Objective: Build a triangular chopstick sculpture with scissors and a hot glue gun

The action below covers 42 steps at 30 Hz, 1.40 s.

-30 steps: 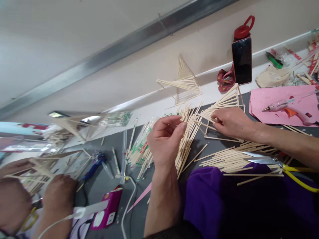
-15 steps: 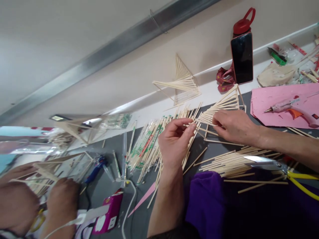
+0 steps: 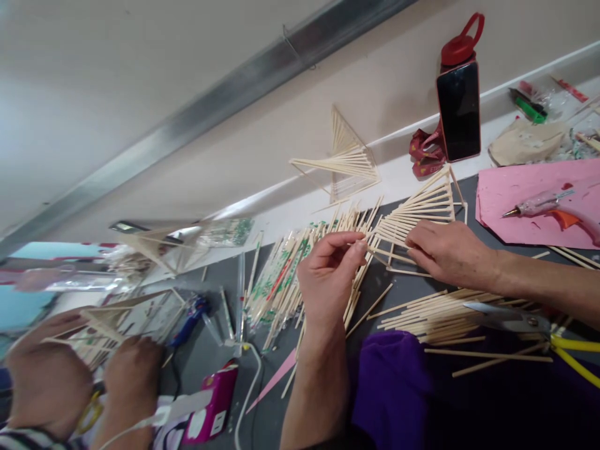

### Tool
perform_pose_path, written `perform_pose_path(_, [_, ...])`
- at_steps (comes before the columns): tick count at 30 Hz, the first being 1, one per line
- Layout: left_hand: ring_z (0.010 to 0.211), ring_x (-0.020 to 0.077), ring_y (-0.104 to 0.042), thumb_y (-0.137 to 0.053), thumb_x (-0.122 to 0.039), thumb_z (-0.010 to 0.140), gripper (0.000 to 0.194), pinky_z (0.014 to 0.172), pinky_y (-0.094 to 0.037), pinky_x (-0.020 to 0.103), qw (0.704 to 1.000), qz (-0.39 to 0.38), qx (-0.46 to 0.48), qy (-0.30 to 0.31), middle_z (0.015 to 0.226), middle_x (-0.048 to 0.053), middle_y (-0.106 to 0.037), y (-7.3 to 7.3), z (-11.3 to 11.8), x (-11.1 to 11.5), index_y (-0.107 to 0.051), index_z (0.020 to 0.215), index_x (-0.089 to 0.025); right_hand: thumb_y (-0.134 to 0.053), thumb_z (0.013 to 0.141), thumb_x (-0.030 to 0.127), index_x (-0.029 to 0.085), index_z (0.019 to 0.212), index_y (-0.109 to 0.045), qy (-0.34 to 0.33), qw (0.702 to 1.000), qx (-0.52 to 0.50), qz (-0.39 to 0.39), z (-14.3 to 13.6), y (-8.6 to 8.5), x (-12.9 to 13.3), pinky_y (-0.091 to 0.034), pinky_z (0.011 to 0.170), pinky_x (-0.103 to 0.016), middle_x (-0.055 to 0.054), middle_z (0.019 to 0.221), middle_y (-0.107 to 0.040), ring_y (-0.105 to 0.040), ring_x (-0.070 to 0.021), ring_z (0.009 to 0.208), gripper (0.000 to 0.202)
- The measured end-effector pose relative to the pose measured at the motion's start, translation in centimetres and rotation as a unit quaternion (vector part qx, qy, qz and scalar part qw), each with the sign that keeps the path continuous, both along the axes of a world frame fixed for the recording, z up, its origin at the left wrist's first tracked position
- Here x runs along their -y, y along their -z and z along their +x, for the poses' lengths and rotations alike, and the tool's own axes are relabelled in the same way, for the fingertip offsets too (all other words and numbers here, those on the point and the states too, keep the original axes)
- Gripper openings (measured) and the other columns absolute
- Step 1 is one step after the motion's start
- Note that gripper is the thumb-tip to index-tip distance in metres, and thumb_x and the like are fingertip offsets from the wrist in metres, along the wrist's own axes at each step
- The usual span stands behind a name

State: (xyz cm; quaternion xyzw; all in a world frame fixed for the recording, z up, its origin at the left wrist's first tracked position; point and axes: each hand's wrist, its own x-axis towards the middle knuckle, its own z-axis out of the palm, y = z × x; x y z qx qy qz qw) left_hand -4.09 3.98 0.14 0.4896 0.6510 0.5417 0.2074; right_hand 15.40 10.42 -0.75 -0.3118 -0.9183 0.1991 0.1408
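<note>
The angular frame of pale wooden sticks (image 3: 422, 206), its sticks fanned like a twisted surface, stands on the dark grey tabletop (image 3: 371, 284), close to the far edge. The left hand (image 3: 330, 272) is at the frame's left corner, thumb and forefinger pinched narrow on it; whether a separate stick lies between the fingertips is too small to tell. The right hand (image 3: 457, 256) is at the frame's right front, fingers curled and closed on the sticks there.

Between the frame and the near edge lies a pile of loose pale sticks (image 3: 435, 312), with yellow-handled metal scissors (image 3: 532, 322) across its right end. A purple cloth (image 3: 394, 381) is at the near edge. Clear plastic packets of sticks with green print (image 3: 276, 281) lie left of the frame.

Right of the frame, a pink sheet (image 3: 497, 219) bears a glue gun with an orange trigger (image 3: 562, 219). On the white ledge (image 3: 281, 228) along the far edge, a second stick frame (image 3: 349, 159) stands, and a black-screened phone (image 3: 459, 112) leans upright against a red-lidded bottle (image 3: 459, 51).

Toward the left, a co-worker's hand (image 3: 135, 362) is at another stick frame, near a blue glue gun (image 3: 190, 322).
</note>
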Motion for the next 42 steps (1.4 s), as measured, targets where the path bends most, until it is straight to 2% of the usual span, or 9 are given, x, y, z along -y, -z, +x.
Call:
perform_pose_path(15, [0.047,0.0065,-0.05,-0.076,-0.028,0.074,0.012,0.046,-0.042,0.019,1.0,-0.004,0.0,0.004,0.062,-0.002,-0.066,-0.1,0.1,0.0,-0.075,0.082,-0.019,-0.045,0.094,0.021,0.012,0.1,-0.064,-0.001,1.0,-0.019,-0.011,-0.4,0.3,-0.3,-0.039,0.069,-0.03,-0.012,0.096,-0.068,-0.061,-0.0197,0.085,0.022])
perform_pose_path(20, [0.048,0.0068,-0.051,-0.076,-0.028,0.074,0.012,0.046,-0.041,0.019,1.0,-0.006,0.0,0.003,0.063,-0.001,-0.066,-0.1,0.2,0.0,-0.075,0.082,-0.019,-0.042,0.096,0.023,0.014,0.096,-0.064,0.003,0.999,-0.054,-0.003,-0.2,0.5,-0.4,-0.04,0.071,-0.03,-0.01,0.091,-0.067,-0.059,-0.0186,0.084,0.024])
perform_pose_path(36, [0.047,0.0061,-0.051,-0.077,-0.028,0.073,0.012,0.045,-0.04,0.018,1.0,-0.003,0.016,0.008,0.062,-0.002,-0.066,-0.1,0.2,0.0,-0.076,0.082,-0.02,-0.044,0.095,0.021,0.013,0.091,-0.064,-0.011,0.998,-0.055,0.004,-0.4,0.6,-0.5,-0.036,0.068,-0.029,-0.01,0.088,-0.065,-0.055,-0.0172,0.079,0.021])
perform_pose_path(42, [0.051,0.0074,-0.055,-0.077,-0.028,0.074,0.022,0.047,-0.043,0.019,1.0,-0.015,0.018,0.007,0.073,0.0,-0.071,-0.2,0.1,0.1,-0.078,0.095,-0.022,-0.044,0.095,0.021,0.013,0.092,-0.064,-0.013,0.997,-0.076,0.007,-0.5,1.1,-0.4,-0.037,0.068,-0.028,-0.01,0.089,-0.066,-0.055,-0.0174,0.081,0.022])
